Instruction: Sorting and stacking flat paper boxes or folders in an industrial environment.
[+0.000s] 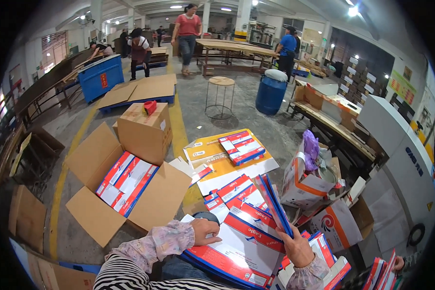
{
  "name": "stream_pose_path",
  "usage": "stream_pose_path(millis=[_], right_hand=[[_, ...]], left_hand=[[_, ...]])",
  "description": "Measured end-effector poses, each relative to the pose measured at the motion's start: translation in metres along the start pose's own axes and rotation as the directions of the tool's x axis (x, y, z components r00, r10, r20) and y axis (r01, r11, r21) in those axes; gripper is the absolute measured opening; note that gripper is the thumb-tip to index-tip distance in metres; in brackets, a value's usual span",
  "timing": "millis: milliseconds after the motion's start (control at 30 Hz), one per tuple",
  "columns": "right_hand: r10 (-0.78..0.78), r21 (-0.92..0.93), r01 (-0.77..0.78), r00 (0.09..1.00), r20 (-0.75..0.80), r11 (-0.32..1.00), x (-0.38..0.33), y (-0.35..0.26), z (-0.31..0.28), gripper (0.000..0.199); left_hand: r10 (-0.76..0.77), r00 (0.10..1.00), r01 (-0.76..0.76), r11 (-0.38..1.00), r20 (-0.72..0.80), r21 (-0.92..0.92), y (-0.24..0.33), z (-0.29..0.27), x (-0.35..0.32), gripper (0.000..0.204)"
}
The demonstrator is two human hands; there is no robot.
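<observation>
My right hand (298, 247) grips a thin upright bundle of flat cardboard sleeves (274, 205), printed red and blue. My left hand (206, 232), its fingers curled, rests on a broad stack of flat red, white and blue printed cartons (246, 246) in front of me. Against its far side is a dark rounded object (209, 217), mostly hidden by the fingers. Just beyond lie more such cartons (237, 193). To the left, an open cardboard box (166, 193) holds several packed red, white and blue cartons (128, 182).
Behind the open box stands a closed box (142, 130) with a red tape dispenser (150, 107) on top. A yellow sheet (210, 157) carries another carton stack (241, 147). At right are a white-orange box (299, 181) and a grey machine (401, 150). Another person's hand (398, 263) holds cartons.
</observation>
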State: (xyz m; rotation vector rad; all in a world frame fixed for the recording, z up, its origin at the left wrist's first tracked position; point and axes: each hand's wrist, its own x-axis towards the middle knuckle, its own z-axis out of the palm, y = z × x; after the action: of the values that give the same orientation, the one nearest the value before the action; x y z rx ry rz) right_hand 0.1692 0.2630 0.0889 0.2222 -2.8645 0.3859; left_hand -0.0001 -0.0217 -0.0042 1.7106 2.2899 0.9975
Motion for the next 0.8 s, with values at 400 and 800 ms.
stream_pose_path(millis=[400, 800], right_hand=[[-0.133, 0.06, 0.122, 0.96, 0.245, 0.991, 0.003, -0.013, 0.039, 0.039], [-0.118, -0.125, 0.183, 0.905, 0.409, 0.975, -0.016, -0.046, 0.099, 0.046]], left_hand=[[-0.26, 0.963, 0.268, 0.955, -0.075, 0.129, -0.022, -0.048, -0.049, 0.034], [-0.707, 0.704, 0.708, 0.706, -0.064, -0.005, -0.045, -0.04, -0.102, 0.039]])
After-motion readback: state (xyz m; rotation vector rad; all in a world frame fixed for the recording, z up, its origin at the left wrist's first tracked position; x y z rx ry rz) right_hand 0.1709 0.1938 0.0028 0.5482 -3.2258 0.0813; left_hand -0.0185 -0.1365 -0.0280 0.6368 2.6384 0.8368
